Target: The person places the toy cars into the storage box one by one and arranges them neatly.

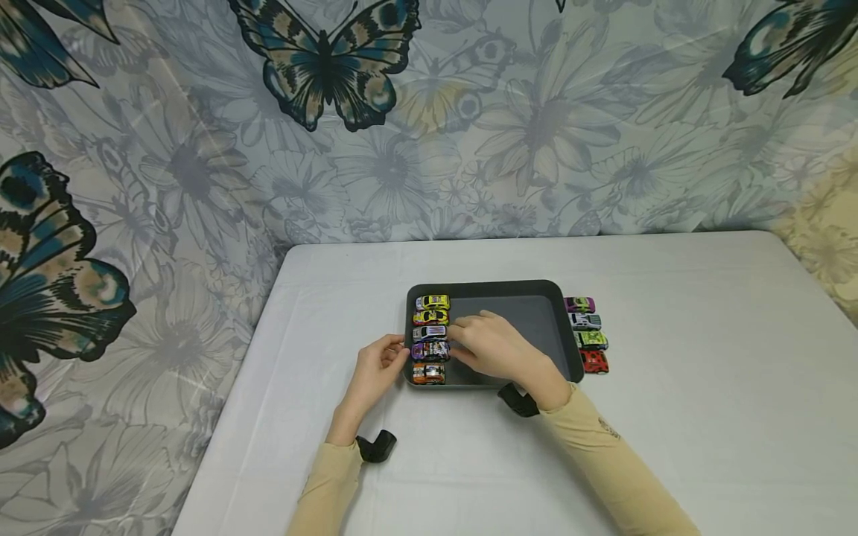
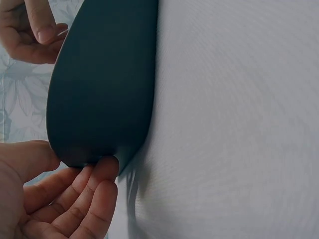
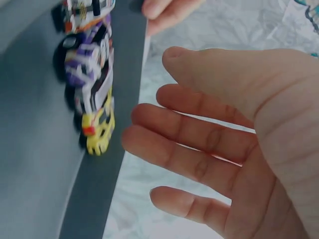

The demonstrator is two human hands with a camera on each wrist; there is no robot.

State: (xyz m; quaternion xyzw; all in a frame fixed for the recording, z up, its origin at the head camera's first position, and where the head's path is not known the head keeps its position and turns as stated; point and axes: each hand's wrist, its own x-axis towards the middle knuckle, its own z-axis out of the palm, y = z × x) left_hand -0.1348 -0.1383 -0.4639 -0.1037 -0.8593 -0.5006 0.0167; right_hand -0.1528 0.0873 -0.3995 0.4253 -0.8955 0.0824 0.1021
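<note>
A dark grey tray (image 1: 532,316) lies on the white-covered table. Inside it, along the left wall, toy cars stand in a column: a yellow one (image 1: 432,302) at the back, another yellow one (image 1: 430,318), a silver-white one (image 1: 429,333), a purple one (image 1: 430,351) and an orange one (image 1: 429,374) at the front. My left hand (image 1: 380,368) grips the tray's left rim between thumb and fingers. Over the tray, my right hand (image 1: 492,344) reaches toward the cars; in the right wrist view its fingers (image 3: 154,144) are loosely extended and hold nothing.
Outside the tray's right wall stands a second column of toy cars: a purple-and-green one (image 1: 579,304), a white one (image 1: 585,321), a lime-green one (image 1: 592,340) and a red one (image 1: 594,362). Behind the table (image 1: 704,335) hangs a butterfly-patterned cloth (image 1: 536,149).
</note>
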